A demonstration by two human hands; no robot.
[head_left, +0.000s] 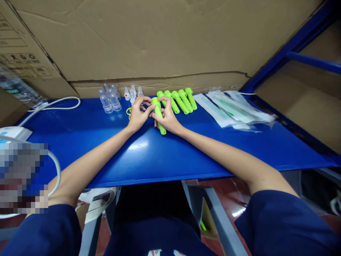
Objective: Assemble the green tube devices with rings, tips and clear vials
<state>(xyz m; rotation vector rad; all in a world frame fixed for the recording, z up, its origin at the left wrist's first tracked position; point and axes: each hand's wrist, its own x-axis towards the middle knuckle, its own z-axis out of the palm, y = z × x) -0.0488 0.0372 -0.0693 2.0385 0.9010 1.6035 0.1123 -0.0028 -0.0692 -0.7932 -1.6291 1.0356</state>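
A lime-green flashlight-shaped plastic tube (161, 124) is held over the blue table, its wide head away from me and its narrow end toward me. My right hand (168, 115) wraps round its body, with the index finger at the head. With fingers bent, my left hand (140, 112) pinches at the head's rim, where a yellow ring (155, 103) shows. Several loose yellow rings (129, 113) lie beside and partly behind my left hand. Right of my hands, several more green tubes (182, 101) rest in a row.
Clear plastic caps (110, 101) stand at the back left, with smaller clear pieces (132, 93) beside them. Plastic-wrapped packets (234, 108) lie at the right. A white cable (64, 101) and a bottle (20, 87) are at the left. Cardboard (160, 39) walls the back of the blue table (160, 160).
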